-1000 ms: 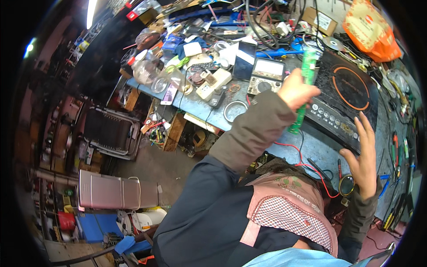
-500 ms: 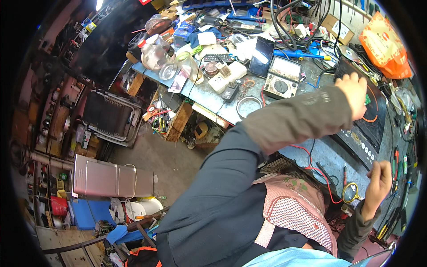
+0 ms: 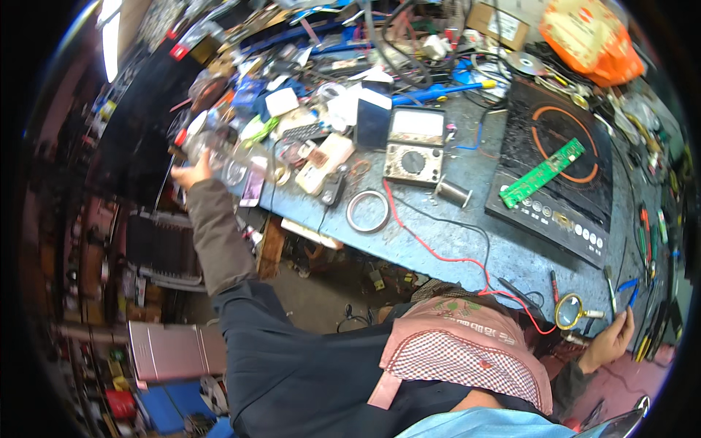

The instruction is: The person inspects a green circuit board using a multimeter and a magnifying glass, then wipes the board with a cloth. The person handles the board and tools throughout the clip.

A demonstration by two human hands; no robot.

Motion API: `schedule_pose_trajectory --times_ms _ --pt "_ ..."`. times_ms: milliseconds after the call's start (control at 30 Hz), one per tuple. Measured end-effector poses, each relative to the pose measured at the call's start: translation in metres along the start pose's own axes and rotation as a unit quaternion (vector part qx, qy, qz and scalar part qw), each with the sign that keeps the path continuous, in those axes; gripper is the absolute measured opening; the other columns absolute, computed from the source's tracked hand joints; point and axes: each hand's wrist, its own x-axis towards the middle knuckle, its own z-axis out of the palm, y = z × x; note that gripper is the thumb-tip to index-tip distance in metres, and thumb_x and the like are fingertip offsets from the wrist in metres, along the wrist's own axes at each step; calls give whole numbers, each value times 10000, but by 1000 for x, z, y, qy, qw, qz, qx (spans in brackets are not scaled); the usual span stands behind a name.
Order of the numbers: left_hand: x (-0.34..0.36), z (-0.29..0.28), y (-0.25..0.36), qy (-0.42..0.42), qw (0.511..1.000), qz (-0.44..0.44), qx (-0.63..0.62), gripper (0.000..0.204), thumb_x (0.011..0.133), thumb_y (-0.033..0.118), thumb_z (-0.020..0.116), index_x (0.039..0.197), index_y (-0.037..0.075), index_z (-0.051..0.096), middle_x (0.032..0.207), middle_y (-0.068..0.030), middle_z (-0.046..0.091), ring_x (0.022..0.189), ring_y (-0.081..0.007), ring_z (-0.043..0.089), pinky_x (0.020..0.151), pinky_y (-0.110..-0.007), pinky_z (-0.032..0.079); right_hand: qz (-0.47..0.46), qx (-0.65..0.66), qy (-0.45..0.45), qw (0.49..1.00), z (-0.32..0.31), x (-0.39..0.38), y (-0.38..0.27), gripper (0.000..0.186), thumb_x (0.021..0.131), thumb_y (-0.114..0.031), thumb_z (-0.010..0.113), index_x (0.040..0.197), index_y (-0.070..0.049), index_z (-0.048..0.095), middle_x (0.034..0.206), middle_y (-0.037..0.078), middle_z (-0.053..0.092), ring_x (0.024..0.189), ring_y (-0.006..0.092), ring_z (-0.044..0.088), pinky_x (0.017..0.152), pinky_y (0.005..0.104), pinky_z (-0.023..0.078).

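Observation:
My left hand (image 3: 193, 173) reaches out to the far left, at the table's edge beside a clear plastic bottle (image 3: 209, 142) with a red cap. Its fingers look spread, with nothing visible in them; whether they touch the bottle I cannot tell. Low on the right, my right hand (image 3: 612, 342) has its fingers stretched out, below blue-handled pliers (image 3: 628, 286) and near a round magnifying glass (image 3: 569, 312). A long green circuit board (image 3: 542, 174) lies slantwise on a black induction cooker (image 3: 522, 124).
An analog multimeter (image 3: 413, 162) stands mid-table with red and black leads. Close by are a solder spool (image 3: 453, 192), a tape roll (image 3: 368, 212) and a phone (image 3: 253, 185). Clutter fills the back; an orange bag (image 3: 593, 44) sits at the far right, with several hand tools below it.
My left arm has swung from above the cooker to the far left, uncovering the circuit board and solder spool. My right hand's fingers have straightened. The view has shifted.

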Motion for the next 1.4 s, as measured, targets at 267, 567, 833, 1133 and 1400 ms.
schedule_pose_trajectory --times_ms 267,567,833,1133,1400 --pt "31 58 36 -60 985 132 89 1241 633 407 1055 1553 -90 388 1515 -314 518 1411 -444 544 1212 -524 432 -10 -105 16 994 20 -8 -32 264 1080 -31 661 1323 7 759 1183 79 777 1036 143 699 925 285 549" --pt "-278 -36 231 -232 884 323 -247 1196 629 342 1038 1550 -71 399 1473 -272 545 1368 -406 577 1178 -507 462 -34 -15 49 998 28 -5 -72 164 1007 16 736 1167 25 773 887 17 699 767 69 605 685 242 481" --pt "-352 -137 307 -352 793 340 -364 1160 625 284 1023 1548 -54 409 1435 -235 568 1329 -372 606 1147 -492 488 1 74 5 997 17 11 -76 187 1005 -31 788 887 -17 644 759 -26 587 690 42 536 614 242 433" --pt "-333 -256 402 -401 637 369 -545 1125 620 218 1006 1546 -35 420 1392 -194 595 1286 -335 638 1113 -474 518 -304 249 -146 908 18 67 -245 320 1056 -61 738 1354 37 675 1037 65 678 859 126 589 775 278 492" --pt "-483 -351 494 -747 244 260 -561 1008 655 170 975 1485 -10 432 1261 -168 678 1144 -285 715 1000 -441 573 -267 58 -111 955 -54 68 -288 805 949 -675 776 1318 29 648 941 49 709 742 125 617 671 287 501"
